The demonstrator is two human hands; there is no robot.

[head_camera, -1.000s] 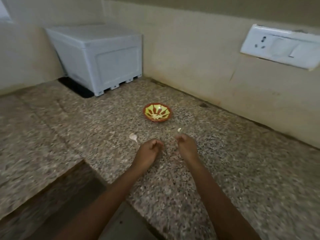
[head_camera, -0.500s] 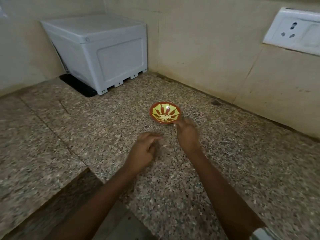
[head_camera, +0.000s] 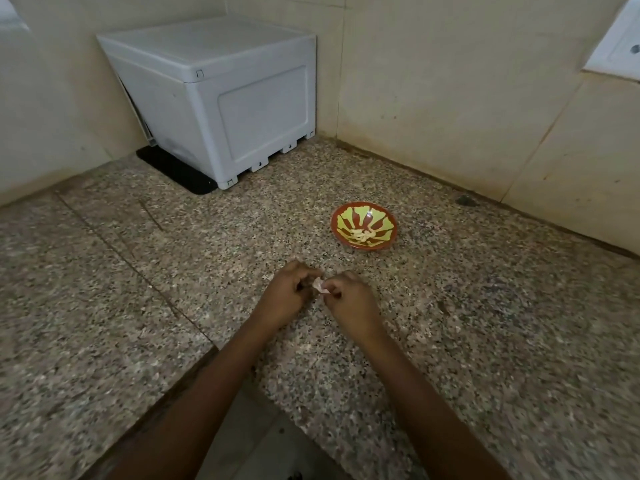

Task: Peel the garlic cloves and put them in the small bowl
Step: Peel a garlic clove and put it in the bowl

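Fingers: a garlic clove is pinched between the curled fingertips of both hands, just below the centre of the frame. The left hand is closed on its left side with thumb and forefinger. The right hand is closed on its right side in the same manner. Pale pinkish skin is seen on the clove; whether any of it is already lifted cannot be told. The clove is held low over the countertop; contact with the stone cannot be told.

Bowl: the small bowl stands on the countertop right of centre, above and to the right of the hands, near them but apart. A small heap of pale peeled cloves is seen at its bottom. The count cannot be read.

Progress (judged): part of the task is done, since peeled cloves lie in the bowl. The clove in hand is taken to be under peeling and not yet delivered. No other unpeeled cloves are made out on the speckled stone, so this one may be the last. That is uncertain, as the granite pattern could hide small pieces.

Surroundings: a white plastic box is noted in the upper left, set on a black mat. A wall socket is cut by the upper right edge.
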